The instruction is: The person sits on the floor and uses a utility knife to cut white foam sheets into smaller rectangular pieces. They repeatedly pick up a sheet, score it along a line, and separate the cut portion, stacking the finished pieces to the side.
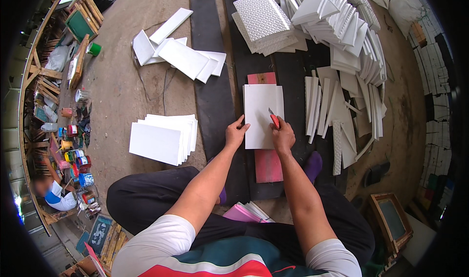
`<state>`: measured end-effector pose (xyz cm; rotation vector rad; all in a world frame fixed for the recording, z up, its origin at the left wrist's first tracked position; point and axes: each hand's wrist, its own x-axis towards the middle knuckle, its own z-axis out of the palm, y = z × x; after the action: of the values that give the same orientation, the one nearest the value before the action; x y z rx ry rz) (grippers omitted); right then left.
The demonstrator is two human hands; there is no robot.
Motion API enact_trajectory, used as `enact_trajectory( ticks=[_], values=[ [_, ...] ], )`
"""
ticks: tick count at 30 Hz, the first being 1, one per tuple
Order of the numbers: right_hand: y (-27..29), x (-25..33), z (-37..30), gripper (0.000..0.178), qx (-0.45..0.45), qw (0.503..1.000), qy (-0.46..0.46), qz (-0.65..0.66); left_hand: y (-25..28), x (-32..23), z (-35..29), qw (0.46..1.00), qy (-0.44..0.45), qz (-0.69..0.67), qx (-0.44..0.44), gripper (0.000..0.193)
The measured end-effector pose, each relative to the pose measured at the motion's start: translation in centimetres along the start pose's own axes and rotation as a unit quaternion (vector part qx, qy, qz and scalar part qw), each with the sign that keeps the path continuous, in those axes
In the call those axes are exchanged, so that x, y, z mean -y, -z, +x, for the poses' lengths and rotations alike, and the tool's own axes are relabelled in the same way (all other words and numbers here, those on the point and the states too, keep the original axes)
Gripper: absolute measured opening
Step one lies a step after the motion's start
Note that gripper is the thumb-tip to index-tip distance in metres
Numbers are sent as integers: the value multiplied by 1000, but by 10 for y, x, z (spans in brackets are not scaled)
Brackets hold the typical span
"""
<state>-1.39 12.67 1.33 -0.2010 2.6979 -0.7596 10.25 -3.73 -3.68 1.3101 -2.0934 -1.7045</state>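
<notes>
A white rectangular board [259, 106] lies in front of me over a red-pink plank [269, 167], with a second white edge showing along its right side. My left hand [236, 132] grips the board's left edge, its thumb on the top face and its fingers at the side. In my right hand [283, 138] is a red utility knife [275, 121], held closed-fingered over the board's right half. Its blade points up and to the left, above or against the surface; I cannot tell which.
Left of me stands a neat stack of white boards [155, 143]; loose boards [183, 57] lie beyond it. White strips [317, 106] and a large heap of white pieces [349, 33] are at right. Paint cans [84, 161] and a seated person [58, 196] are far left.
</notes>
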Motion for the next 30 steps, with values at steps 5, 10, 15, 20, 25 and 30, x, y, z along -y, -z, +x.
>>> enact_trajectory(
  ticks=[5,10,15,20,25,30],
  values=[
    [1,-1,1,47,5,1000,-5,0,2,-4,-1,1000,13,-5,13,60],
    [2,-4,2,47,9,1000,-8,-4,4,-14,-4,999,25,9,28,64],
    [11,8,-1,48,-59,996,-58,10,-7,1,-4,993,-60,93,-41,56],
    [5,-15,11,40,-27,995,-93,29,-37,6,-23,983,-107,123,-84,57],
    [9,-8,9,35,-20,992,-98,70,-45,7,-25,982,-89,130,-104,55],
    [2,-12,6,34,-35,991,-97,87,-50,10,-27,981,-95,113,-124,54]
  ],
)
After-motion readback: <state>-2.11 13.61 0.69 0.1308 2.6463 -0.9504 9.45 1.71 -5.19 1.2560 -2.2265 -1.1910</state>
